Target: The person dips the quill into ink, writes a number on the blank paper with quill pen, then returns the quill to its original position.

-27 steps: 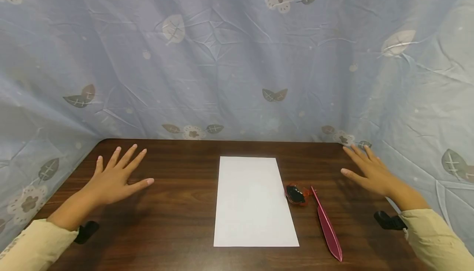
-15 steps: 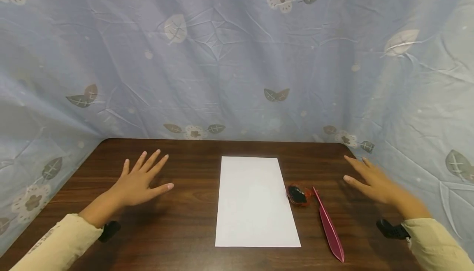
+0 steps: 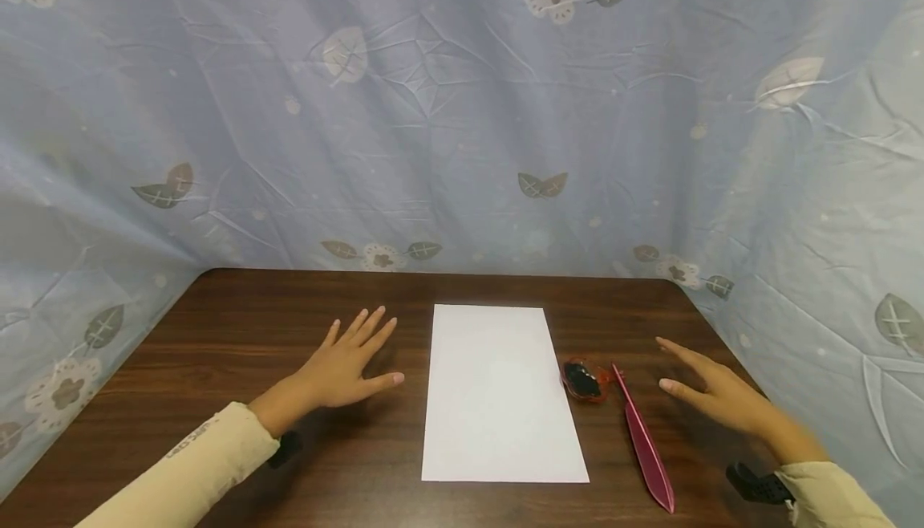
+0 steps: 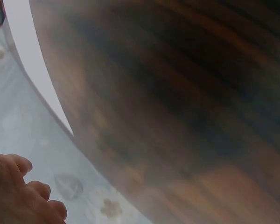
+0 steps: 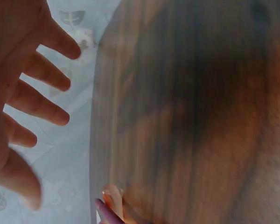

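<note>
A white sheet of paper point(image 3: 504, 396) lies flat in the middle of the table. My left hand point(image 3: 339, 371) hovers to its left, fingers spread and holding nothing. At the sheet's right edge sits a small translucent orange-red object with a black middle point(image 3: 583, 379). Beside it lies a magenta feather-shaped pen point(image 3: 647, 448), its thin end close to the orange-red object and its broad end toward me. Over the table right of the pen is my right hand point(image 3: 722, 400), fingers extended, nothing in it. The right wrist view shows the pen's thin end point(image 5: 108, 212) at the bottom.
The dark brown wooden table point(image 3: 289, 303) has rounded far corners. A pale blue floral cloth point(image 3: 462, 135) hangs behind it and along both sides. A black band point(image 3: 758, 486) sits on my right wrist, below a cream sleeve.
My left hand has moved right, close to the paper's left edge. My right hand has come down and slightly nearer the pen. Paper, pen and orange-red object stay in place.
</note>
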`<state>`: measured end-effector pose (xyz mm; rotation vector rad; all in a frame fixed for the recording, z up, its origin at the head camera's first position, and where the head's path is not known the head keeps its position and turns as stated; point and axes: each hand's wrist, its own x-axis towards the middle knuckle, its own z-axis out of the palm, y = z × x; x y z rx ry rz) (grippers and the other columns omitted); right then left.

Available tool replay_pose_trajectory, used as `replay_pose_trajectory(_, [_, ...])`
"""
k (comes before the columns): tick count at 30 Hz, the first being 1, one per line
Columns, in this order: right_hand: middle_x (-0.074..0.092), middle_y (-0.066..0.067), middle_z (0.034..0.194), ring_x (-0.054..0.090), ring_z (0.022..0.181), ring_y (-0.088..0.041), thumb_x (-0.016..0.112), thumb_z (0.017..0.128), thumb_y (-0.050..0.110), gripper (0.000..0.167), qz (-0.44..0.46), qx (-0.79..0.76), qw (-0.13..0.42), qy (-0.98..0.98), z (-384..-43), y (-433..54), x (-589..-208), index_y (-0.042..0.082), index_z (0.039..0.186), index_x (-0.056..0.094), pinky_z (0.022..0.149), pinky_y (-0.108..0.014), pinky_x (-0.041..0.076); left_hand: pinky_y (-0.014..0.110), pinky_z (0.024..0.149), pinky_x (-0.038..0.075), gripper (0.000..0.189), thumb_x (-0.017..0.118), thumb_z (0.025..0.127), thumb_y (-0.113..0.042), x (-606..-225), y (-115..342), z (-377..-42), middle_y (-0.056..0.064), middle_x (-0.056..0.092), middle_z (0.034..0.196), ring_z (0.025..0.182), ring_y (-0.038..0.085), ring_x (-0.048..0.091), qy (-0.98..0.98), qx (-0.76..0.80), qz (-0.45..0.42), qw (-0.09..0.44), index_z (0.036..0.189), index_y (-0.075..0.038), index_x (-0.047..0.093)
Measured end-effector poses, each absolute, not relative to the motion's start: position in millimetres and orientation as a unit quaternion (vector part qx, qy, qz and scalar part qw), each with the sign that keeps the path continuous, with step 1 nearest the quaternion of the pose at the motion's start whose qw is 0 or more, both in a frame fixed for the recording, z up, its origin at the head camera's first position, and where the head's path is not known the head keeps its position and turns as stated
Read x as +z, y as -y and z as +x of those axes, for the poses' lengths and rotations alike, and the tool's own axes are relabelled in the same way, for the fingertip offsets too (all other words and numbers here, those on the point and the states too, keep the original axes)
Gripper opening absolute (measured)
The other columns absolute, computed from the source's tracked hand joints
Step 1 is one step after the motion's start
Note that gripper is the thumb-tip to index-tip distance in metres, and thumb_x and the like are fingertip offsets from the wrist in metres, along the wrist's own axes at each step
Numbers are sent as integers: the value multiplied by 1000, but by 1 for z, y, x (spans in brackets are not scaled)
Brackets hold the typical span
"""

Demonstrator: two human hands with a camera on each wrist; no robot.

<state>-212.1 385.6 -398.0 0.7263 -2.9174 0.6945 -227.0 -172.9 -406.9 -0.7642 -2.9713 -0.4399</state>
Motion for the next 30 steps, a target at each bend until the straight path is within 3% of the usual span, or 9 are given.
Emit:
replay_pose_trajectory(6, [45, -28, 140, 46, 118, -56, 64, 93, 16, 67, 268, 260, 35, 927, -210, -383, -410, 9, 150, 30, 80, -66, 46, 64, 112, 9, 92, 47, 89, -67, -422, 154, -231, 13, 5, 161, 146, 38, 7, 949, -138, -283, -9, 154, -11, 16])
replay_pose_trajectory(12, [56, -24, 131, 55, 112, -48, 64, 92, 12, 59, 303, 230, 69, 922, -210, -378, -420, 4, 145, 39, 82, -56, 50, 62, 112, 12, 93, 47, 88, -69, -435, 141, -233, 13, 6, 161, 146, 38, 8, 941, -130, -310, -27, 154, -10, 17])
replay_pose_trajectory(16, [55, -22, 132, 55, 113, -46, 65, 91, 12, 55, 303, 248, 58, 918, -209, -379, -426, 1, 141, 44, 82, -54, 50, 62, 113, 12, 96, 48, 86, -70, -438, 134, -233, 14, 7, 161, 146, 37, 7, 937, -131, -320, -50, 154, -9, 17])
replay_pose_trajectory(18, [55, -20, 134, 55, 117, -38, 65, 92, 13, 54, 302, 259, 46, 916, -210, -379, -429, 1, 140, 45, 83, -55, 49, 61, 113, 11, 97, 48, 86, -71, -440, 131, -233, 14, 8, 161, 146, 37, 7, 937, -131, -319, -62, 154, -9, 17])
replay_pose_trajectory(22, [57, -15, 132, 48, 124, -9, 64, 92, 13, 52, 307, 273, 28, 911, -212, -378, -433, 4, 140, 47, 86, -57, 47, 61, 113, 10, 98, 48, 85, -72, -441, 128, -233, 12, 6, 161, 147, 35, 6, 937, -127, -315, -81, 154, -10, 15])
replay_pose_trajectory(25, [60, -11, 131, 41, 124, 4, 65, 91, 12, 51, 319, 277, 21, 906, -215, -377, -435, 7, 139, 48, 93, -40, 50, 60, 114, 10, 98, 49, 85, -72, -441, 126, -233, 11, 6, 161, 147, 35, 6, 937, -127, -314, -89, 155, -11, 16])
replay_pose_trajectory(28, [62, -10, 128, 44, 124, 5, 65, 91, 10, 48, 333, 287, 21, 898, -217, -375, -436, 7, 137, 51, 96, -16, 41, 61, 113, 10, 96, 49, 85, -71, -440, 124, -235, 11, 7, 161, 147, 35, 6, 936, -123, -316, -96, 154, -13, 17])
replay_pose_trajectory(30, [62, -11, 127, 47, 122, 3, 65, 90, 8, 46, 342, 294, 22, 892, -219, -373, -437, 6, 135, 54, 95, -8, 35, 61, 113, 11, 95, 49, 85, -72, -440, 123, -235, 10, 8, 161, 147, 36, 8, 935, -122, -317, -99, 154, -14, 19])
